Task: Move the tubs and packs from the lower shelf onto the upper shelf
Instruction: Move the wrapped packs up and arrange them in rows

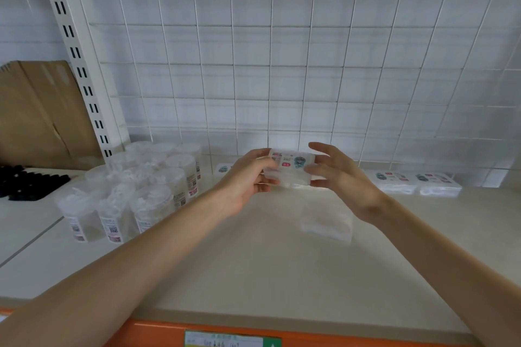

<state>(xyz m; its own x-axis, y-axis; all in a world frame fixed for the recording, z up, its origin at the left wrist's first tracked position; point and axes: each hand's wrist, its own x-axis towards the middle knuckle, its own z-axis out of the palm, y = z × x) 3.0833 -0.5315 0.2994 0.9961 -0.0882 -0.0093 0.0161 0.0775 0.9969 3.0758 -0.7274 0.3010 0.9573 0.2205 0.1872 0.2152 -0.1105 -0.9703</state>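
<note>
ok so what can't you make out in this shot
Print on the held pack: head view, too small, partly covered by the left hand.
Whether the right hand grips it: its fingers cover that end.
Shelf-edge label: cut by the bottom edge.
Lower shelf: out of frame.

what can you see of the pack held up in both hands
The pack is a flat, rectangular case of clear plastic, its contents whitish and blurred. Its label shows a teal cartoon figure, a red tag and small print too blurred to read. It is held roughly level, long side across the view, label toward the camera, above the shelf. The left hand grips its left end; the right hand pinches its right end between thumb and fingers.
</note>
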